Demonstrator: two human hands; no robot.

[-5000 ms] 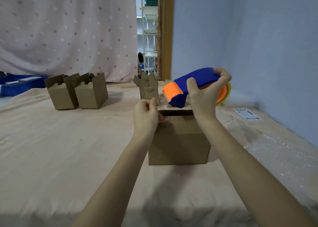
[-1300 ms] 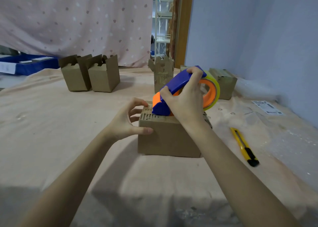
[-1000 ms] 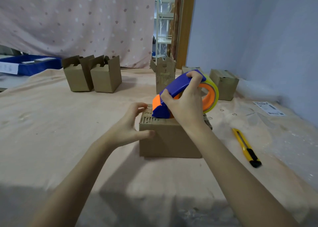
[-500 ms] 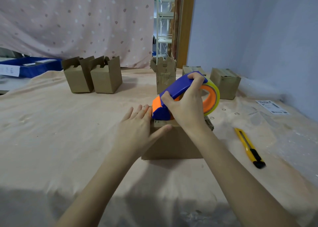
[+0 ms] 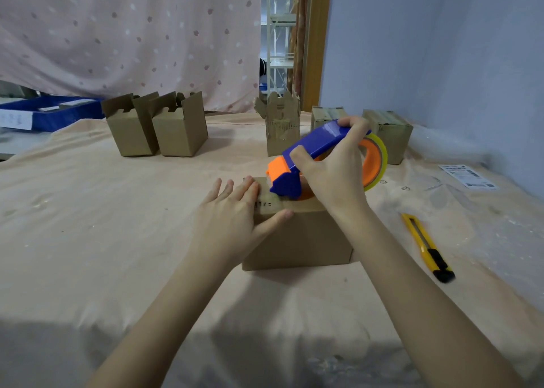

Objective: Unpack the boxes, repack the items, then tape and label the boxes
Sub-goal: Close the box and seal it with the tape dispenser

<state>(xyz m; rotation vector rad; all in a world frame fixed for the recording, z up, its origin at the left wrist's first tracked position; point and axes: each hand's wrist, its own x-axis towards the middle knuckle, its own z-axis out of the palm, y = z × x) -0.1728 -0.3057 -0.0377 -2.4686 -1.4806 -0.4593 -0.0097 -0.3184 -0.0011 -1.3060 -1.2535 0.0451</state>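
A small closed cardboard box (image 5: 306,237) sits on the cloth-covered table in front of me. My left hand (image 5: 232,214) lies flat against its left side and top edge, fingers spread, thumb on the near face. My right hand (image 5: 332,170) grips a blue and orange tape dispenser (image 5: 312,152) holding a roll of clear yellowish tape (image 5: 378,164). The dispenser's orange nose rests on the box's top near the left edge. A strip of tape shows on the top beside my left fingers.
A yellow utility knife (image 5: 426,246) lies right of the box. Two open boxes (image 5: 159,128) stand at the back left, one tall open box (image 5: 281,128) at the back centre, two closed boxes (image 5: 388,131) at the back right. A shipping label (image 5: 468,175) lies by the wall. A blue tray (image 5: 50,111) sits far left.
My left hand went from gripping the box's left end to lying flat over its left side. The dispenser has stayed on the box top, shifting only slightly.
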